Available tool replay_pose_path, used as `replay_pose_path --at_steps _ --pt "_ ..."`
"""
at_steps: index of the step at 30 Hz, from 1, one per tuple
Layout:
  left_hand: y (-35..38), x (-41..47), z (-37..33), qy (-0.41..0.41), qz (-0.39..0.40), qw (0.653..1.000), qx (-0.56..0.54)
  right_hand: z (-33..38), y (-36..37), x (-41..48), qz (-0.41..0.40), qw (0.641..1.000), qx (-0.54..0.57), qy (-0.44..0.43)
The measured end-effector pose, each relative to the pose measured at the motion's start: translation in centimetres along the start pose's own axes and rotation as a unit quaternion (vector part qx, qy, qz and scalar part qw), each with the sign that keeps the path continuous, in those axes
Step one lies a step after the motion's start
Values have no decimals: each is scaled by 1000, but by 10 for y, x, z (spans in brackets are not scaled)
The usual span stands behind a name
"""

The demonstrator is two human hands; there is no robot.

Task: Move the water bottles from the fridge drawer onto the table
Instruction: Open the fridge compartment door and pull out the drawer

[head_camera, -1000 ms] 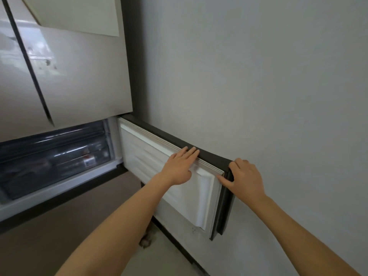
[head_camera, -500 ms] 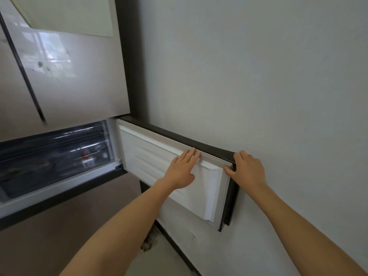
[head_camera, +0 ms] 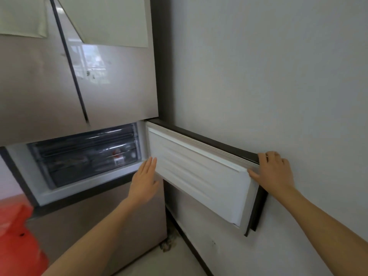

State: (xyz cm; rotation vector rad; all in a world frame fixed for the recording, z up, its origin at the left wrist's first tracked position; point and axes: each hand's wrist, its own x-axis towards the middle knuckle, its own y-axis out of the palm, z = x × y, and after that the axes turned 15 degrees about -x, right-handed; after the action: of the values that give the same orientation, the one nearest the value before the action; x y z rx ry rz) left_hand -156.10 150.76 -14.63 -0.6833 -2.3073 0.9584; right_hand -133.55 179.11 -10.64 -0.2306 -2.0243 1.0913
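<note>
Fingers of right hand (head_camera: pixel 275 172) curled over fridge door (head_camera: pixel 199 176) edge; left hand (head_camera: pixel 144 182) straight, together.

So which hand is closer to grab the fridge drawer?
Left, probably. The left hand is open just beside the clear drawer, while the right hand grips the far corner of the open door by the wall.

I can read no words or numbers here: the only label is a small white sticker (head_camera: pixel 119 161) with a red patch above it, behind the clear front of the fridge drawer (head_camera: pixel 79 156) toward eight o'clock in my view, its print too blurred.
</note>
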Motion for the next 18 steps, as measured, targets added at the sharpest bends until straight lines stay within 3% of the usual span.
replay_pose_path --at_steps 8,18 --pt "-40 -29 32 -66 -65 996 19 86 -29 17 -33 991 9 -129" --pt "-99 -106 101 -253 -176 949 -62 214 -22 19 20 958 92 -272"
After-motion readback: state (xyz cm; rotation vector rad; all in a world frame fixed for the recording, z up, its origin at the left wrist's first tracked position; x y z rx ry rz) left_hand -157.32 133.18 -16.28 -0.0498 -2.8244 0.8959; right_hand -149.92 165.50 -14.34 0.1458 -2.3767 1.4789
